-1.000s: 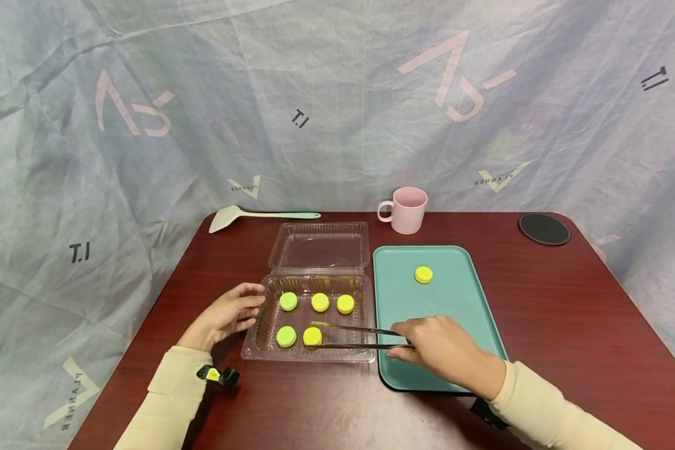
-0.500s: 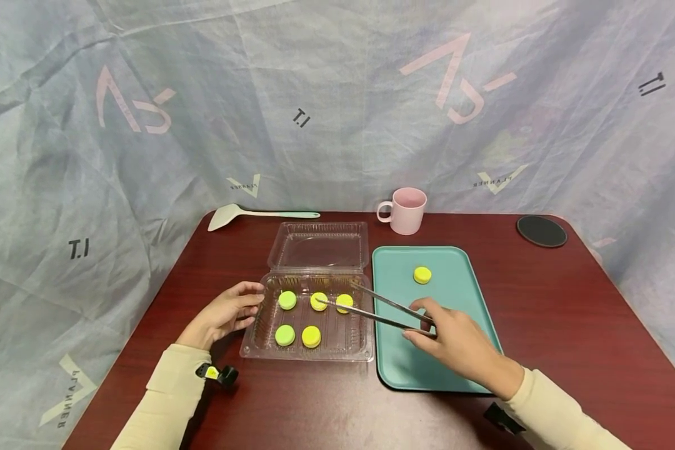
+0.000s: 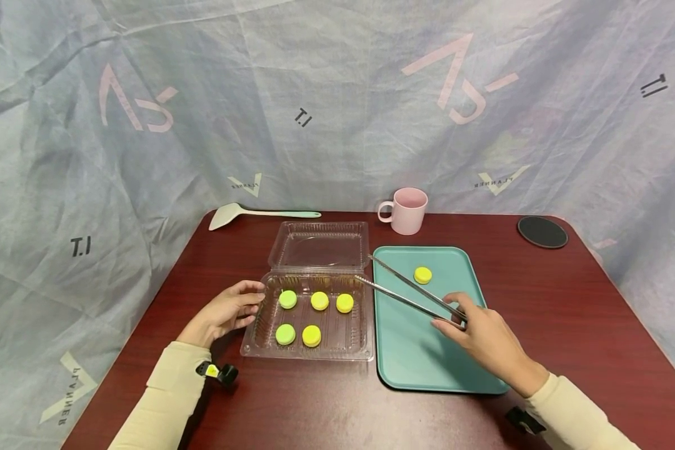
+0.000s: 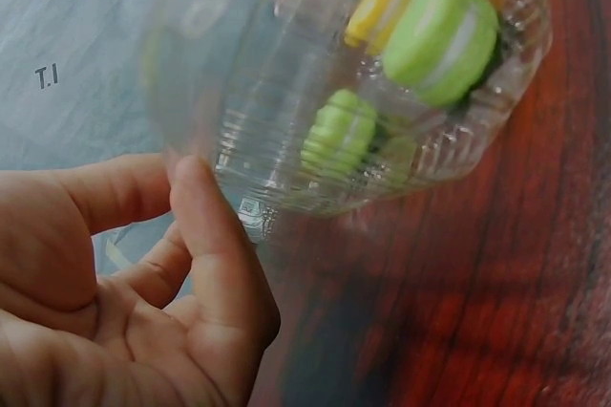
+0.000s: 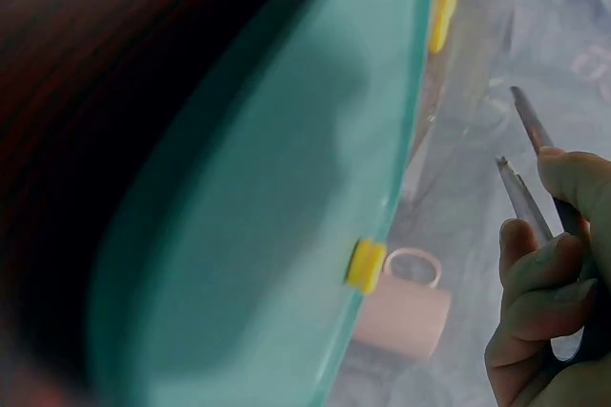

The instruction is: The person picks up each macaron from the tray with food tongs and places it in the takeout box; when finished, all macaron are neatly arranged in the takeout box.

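My left hand point(image 3: 225, 312) pinches the left rim of a clear plastic container point(image 3: 329, 355), thumb and forefinger meeting at its edge in the left wrist view. Green macarons point(image 3: 285, 334) and yellow macarons point(image 3: 312, 336) sit spaced apart in it; its hinged lid point(image 3: 319, 245) lies folded back. Metal tongs point(image 3: 413, 303) are held in my right hand point(image 3: 486, 340) above the teal tray point(image 3: 410, 369). Their tips are apart with nothing between them, near the container's back right corner. One yellow macaron point(image 3: 422, 275) lies on the tray's far part.
A pink mug point(image 3: 409, 211) stands behind the tray. At the back left lies a white spatula point(image 3: 227, 215), and a dark round coaster point(image 3: 542, 232) is at the back right. A printed cloth point(image 3: 337, 150) hangs behind the table.
My right hand has drawn the tongs back and right, out from over the front yellow macaron, past the back row, toward the tray. The left hand stays at the rim.
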`<state>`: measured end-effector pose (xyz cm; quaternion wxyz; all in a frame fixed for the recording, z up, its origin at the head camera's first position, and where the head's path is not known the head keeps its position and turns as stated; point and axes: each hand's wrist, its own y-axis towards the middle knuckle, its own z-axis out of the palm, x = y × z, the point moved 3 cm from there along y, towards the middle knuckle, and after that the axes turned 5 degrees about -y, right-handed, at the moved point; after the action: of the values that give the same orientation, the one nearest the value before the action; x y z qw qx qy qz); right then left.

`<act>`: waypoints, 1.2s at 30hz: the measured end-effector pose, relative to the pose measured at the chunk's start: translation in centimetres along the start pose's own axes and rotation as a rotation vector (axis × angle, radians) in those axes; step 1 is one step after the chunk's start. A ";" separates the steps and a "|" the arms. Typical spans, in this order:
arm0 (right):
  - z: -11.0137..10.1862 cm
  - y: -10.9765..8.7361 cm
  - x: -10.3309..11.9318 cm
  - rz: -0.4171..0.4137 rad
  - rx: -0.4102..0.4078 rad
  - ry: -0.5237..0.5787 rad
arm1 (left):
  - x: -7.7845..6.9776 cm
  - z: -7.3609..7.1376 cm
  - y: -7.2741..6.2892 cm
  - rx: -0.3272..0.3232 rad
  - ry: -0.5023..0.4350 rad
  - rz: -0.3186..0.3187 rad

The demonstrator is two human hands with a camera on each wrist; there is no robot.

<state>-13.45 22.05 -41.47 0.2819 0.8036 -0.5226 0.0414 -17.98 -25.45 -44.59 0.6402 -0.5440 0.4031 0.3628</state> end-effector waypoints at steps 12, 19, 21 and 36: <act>-0.5 -1.1 -3.1 0.103 -0.010 -0.021 | -0.1 0.1 0.0 0.001 0.006 -0.005; -0.9 -1.6 -5.0 0.145 -0.023 -0.042 | -0.2 0.1 0.0 0.001 0.009 -0.004; -0.9 -1.8 -5.5 0.153 -0.019 -0.039 | -0.2 0.1 0.0 0.000 0.006 -0.006; -1.4 -3.0 -7.1 0.154 0.008 -0.053 | 0.1 0.0 0.1 0.002 0.005 -0.004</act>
<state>-13.78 29.42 -44.11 0.2610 0.7630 -0.5898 0.0437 -17.99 -25.44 -44.70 0.6407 -0.5450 0.4039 0.3597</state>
